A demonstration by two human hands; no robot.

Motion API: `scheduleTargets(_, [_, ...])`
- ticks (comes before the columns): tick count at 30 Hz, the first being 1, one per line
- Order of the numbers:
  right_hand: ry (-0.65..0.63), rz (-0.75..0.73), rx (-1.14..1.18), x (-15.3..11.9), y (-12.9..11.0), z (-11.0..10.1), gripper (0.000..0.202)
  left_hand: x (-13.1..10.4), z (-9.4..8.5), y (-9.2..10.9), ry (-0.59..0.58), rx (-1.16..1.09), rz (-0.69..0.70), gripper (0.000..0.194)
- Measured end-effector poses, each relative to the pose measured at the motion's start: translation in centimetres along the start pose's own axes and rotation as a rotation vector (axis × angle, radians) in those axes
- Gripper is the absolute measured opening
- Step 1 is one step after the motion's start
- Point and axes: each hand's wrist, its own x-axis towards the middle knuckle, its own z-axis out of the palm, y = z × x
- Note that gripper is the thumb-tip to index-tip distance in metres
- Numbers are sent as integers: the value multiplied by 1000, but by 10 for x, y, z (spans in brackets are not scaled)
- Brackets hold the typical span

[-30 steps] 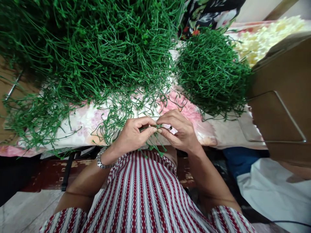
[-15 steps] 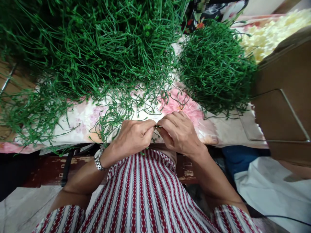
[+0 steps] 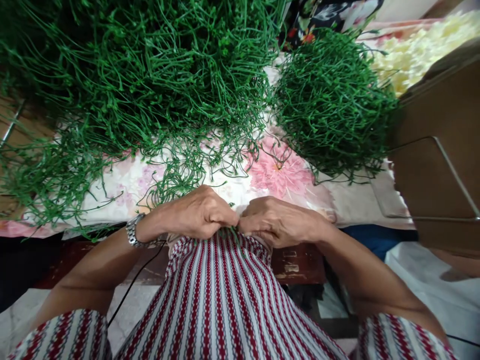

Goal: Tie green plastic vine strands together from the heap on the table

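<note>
At the near edge of the flowered cloth (image 3: 285,172), my left hand (image 3: 198,212) and my right hand (image 3: 277,220) meet fingertip to fingertip. Both are closed around thin green stems (image 3: 232,234), whose ends hang below the fingers over my striped clothing. Most of what is pinched is hidden by the fingers. Loose green stems (image 3: 180,172) lie just beyond my left hand. A large heap of green stems (image 3: 157,75) fills the far left, and a smaller round pile (image 3: 333,105) lies at the far right.
At the right edge stands a brown board or box (image 3: 442,165) with a metal wire frame. Pale yellow petals (image 3: 431,50) lie behind it. Black floral fabric (image 3: 330,17) is at the back. White fabric (image 3: 423,280) hangs at the lower right.
Both hands have come down and nearer my body, still touching, and my elbows have spread outward. The green stems between my fingers now hang lower over my clothing.
</note>
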Motion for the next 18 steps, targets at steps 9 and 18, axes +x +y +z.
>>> scheduleTargets(9, [646, 276, 62, 10, 0, 10, 19, 13, 14, 8, 472, -96, -324, 15])
scheduleTargets(18, [652, 295, -88, 15, 0, 28, 13, 8, 21, 9, 494, 181, -280, 16])
